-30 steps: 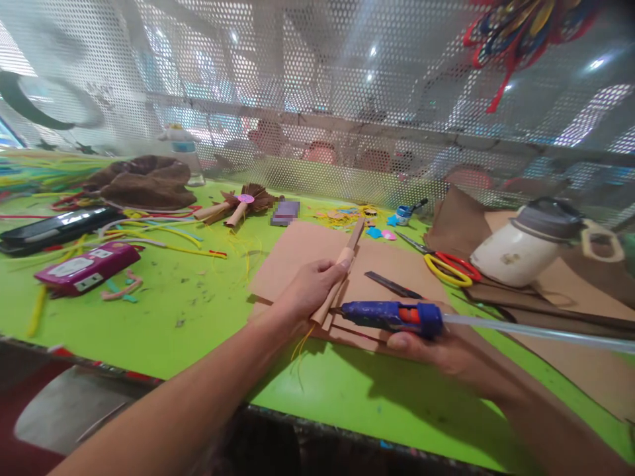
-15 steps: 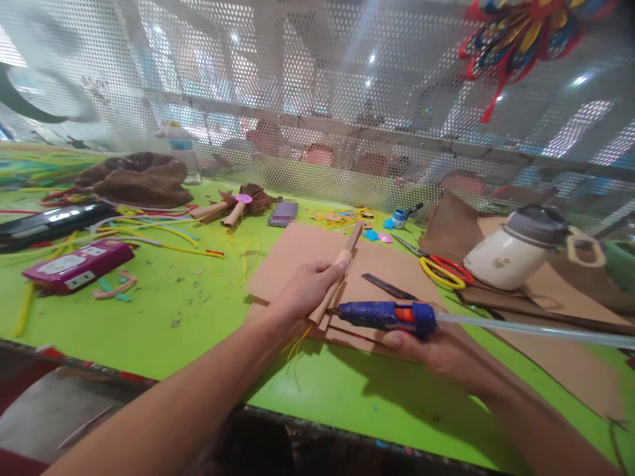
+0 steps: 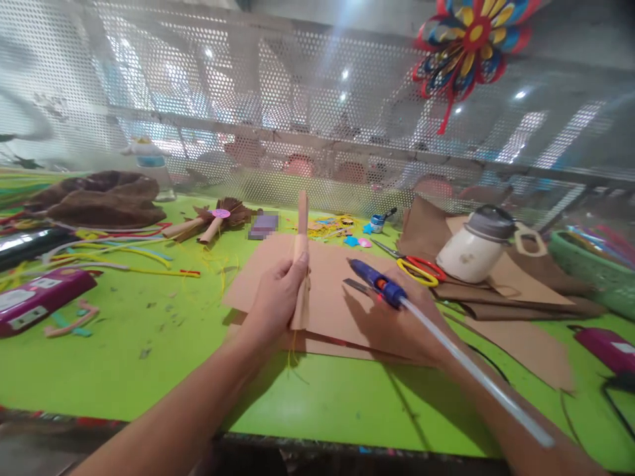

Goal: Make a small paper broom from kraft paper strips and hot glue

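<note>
My left hand (image 3: 274, 305) is closed around a rolled tan foam stick (image 3: 301, 246), holding it nearly upright over the tan sheet (image 3: 327, 291) on the green table (image 3: 149, 344). To its right, my right hand (image 3: 399, 324) grips a blue glue gun (image 3: 378, 283) with its nozzle pointing up and left, away from the stick. A long clear glue stick (image 3: 471, 370) juts out of the gun's back toward me. Thin yellow strands hang below my left hand.
Red-and-yellow scissors (image 3: 417, 266), a white jar (image 3: 473, 246) and brown sheets (image 3: 501, 291) lie to the right. A metal blade lies by the gun. Coloured foam strips (image 3: 124, 254), a pink case (image 3: 34, 299) and a brown fringed craft (image 3: 218, 215) are left. Perforated mesh stands behind.
My left hand has turned the stick from slanted to nearly upright. My right hand swung the glue gun from lying sideways to pointing away, nozzle off the stick. The view shifted right.
</note>
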A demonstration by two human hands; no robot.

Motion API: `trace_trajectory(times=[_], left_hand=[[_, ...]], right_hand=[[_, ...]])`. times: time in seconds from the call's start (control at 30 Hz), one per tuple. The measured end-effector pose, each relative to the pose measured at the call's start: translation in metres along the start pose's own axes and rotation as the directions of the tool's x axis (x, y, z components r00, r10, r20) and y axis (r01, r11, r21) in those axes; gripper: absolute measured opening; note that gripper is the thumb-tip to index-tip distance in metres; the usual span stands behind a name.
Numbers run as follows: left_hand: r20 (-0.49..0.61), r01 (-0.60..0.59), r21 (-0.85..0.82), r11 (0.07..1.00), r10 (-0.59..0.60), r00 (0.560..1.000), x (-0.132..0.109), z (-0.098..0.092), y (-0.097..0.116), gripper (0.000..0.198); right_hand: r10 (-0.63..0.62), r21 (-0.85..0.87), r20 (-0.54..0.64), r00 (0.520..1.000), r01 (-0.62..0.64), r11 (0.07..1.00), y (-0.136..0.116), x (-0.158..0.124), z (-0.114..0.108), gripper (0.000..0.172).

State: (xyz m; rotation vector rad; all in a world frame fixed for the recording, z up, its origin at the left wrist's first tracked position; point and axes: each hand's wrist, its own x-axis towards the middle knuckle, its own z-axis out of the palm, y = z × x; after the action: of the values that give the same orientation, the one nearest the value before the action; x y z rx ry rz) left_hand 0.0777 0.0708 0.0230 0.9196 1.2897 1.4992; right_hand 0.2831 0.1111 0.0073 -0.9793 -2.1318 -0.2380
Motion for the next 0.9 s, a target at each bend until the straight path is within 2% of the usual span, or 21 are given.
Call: trace_trajectory(times=[0.07, 0.13, 0.2, 0.27, 0.37, 0.47, 0.63, 0.9], left_hand=[[0.074, -0.088, 0.028, 0.996, 0.086, 0.994, -0.007, 0.002, 0.005, 0.040], [0.213, -0.128, 0.000, 0.992, 0.125, 0.969, -0.016, 0.004, 0.010, 0.041], [0.370, -0.079, -0.056, 0.995, 0.094, 0.924, -0.025, 0.005, 0.013, 0.041], [0.494, 0.024, -0.092, 0.995, 0.024, 0.869, -0.030, 0.006, 0.014, 0.040], [0.592, 0.130, -0.116, 0.985, -0.036, 0.805, -0.031, 0.006, 0.012, 0.039], [0.604, 0.155, -0.160, 0.975, -0.027, 0.796, -0.028, 0.006, 0.009, 0.035], [0.573, 0.158, -0.172, 0.972, -0.032, 0.819, -0.027, 0.005, 0.006, 0.031], [0.522, 0.077, -0.165, 0.983, 0.020, 0.853, -0.028, 0.007, 0.005, 0.030]], right_hand=[[0.033, 0.027, 0.029, 0.999, -0.034, 0.999, 0.008, 0.000, 0.008, 0.013], [0.057, -0.011, 0.020, 0.998, -0.057, 0.998, 0.012, 0.000, 0.012, 0.009], [0.092, -0.058, -0.011, 0.996, -0.093, 0.994, 0.011, 0.003, 0.014, 0.007], [0.123, -0.117, -0.060, 0.991, -0.130, 0.985, 0.007, 0.007, 0.016, 0.006], [0.110, -0.196, -0.091, 0.990, -0.126, 0.972, -0.001, 0.016, 0.018, 0.006], [0.044, -0.274, -0.064, 0.997, -0.060, 0.960, -0.008, 0.025, 0.021, 0.011], [0.013, -0.343, -0.100, 0.995, -0.047, 0.938, -0.015, 0.028, 0.026, 0.013], [-0.032, -0.297, -0.202, 0.979, -0.030, 0.954, -0.020, 0.023, 0.029, 0.012]])
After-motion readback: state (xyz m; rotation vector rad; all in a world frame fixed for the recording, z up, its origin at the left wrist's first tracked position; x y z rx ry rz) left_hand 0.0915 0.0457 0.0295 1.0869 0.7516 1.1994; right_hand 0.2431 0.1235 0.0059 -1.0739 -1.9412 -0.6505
